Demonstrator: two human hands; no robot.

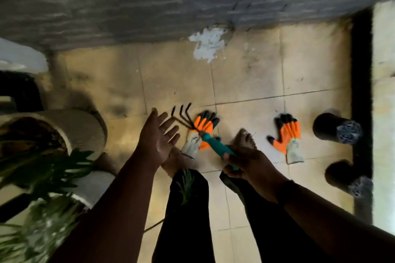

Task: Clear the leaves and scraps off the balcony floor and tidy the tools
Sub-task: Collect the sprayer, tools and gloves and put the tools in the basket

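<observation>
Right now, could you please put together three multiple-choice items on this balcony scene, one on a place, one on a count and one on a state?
1. Where do the hand rake's tines point?
A. Up and left, above the left orange glove
B. Into the ribbed pot
C. Down at the person's feet

2. How many orange gloves lie on the tiled floor?
A. One
B. Two
C. Three

3. How is the left hand?
A. Curled round the teal handle
B. Open, palm showing, holding nothing
C. Inside a glove

Answers:
1. A, the black tines rise over the left glove.
2. B, a second glove lies farther right.
3. B, its fingers are spread, while the right hand has the grip on the handle.
</observation>
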